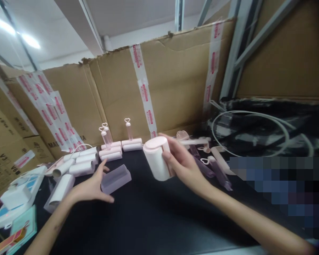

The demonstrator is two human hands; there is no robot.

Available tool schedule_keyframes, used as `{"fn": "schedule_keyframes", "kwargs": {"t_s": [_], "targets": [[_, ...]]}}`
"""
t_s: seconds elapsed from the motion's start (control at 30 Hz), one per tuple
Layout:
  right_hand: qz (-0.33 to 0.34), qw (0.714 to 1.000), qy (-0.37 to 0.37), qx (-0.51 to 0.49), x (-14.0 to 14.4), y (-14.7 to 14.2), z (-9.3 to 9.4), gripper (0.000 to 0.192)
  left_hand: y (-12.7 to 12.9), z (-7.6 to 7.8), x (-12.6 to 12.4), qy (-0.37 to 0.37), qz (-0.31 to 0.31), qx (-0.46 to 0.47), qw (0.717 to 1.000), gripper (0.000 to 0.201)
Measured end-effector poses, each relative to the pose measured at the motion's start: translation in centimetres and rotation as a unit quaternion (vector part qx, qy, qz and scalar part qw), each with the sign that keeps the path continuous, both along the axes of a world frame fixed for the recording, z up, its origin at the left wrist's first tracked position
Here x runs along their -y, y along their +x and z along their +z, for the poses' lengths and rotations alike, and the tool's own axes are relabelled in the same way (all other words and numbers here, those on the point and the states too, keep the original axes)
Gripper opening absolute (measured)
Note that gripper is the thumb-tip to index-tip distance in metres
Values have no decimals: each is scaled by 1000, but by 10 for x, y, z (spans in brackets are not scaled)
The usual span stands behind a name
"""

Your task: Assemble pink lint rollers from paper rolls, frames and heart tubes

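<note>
The right hand (181,160) gripped the cup (155,162) from one side; a slack hold could drop it. The spread left hand (91,187) risked knocking the tray (117,180).

right hand (184,164) partly hidden behind pink-capped white roller (157,164), teal packet (30,217) cut off by bottom edge, red print (145,92) on packing tape (139,73) too small to read

Bright white glare comes from the lamps (29,40) up top L. The cardboard (175,81) is dimmer, esp. far R, & the counter (138,219) looks v. dark. Pic's a bit blurry: hands (94,186) look soft, box print (5,161) is fuzzy. Edges look stretched; top R corner goes black. Big sq. blocks (284,187) cover part of lower R.
</note>
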State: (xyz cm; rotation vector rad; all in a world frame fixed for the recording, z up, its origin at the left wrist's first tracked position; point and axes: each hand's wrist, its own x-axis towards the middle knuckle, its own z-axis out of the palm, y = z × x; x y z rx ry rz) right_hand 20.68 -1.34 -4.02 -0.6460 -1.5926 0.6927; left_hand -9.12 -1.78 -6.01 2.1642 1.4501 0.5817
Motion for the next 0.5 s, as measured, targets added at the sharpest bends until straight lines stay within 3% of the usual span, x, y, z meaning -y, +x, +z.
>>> {"fn": "schedule_keyframes", "kwargs": {"t_s": [0.13,0.23,0.33,0.5], "targets": [[-29,995,48,85,-1,4,4,34,25,-31,-10,-33,-81,201,976,103],[3,976,77,202,5,-3,0,31,54,-48,1,-40,-136,284,948,101],[23,935,116,334,12,-16,0,32,66,-55,13,-56,-154,312,936,102],[-1,875,148,461,13,-40,3,32,61,-53,18,-7,-100,274,957,96]]}}
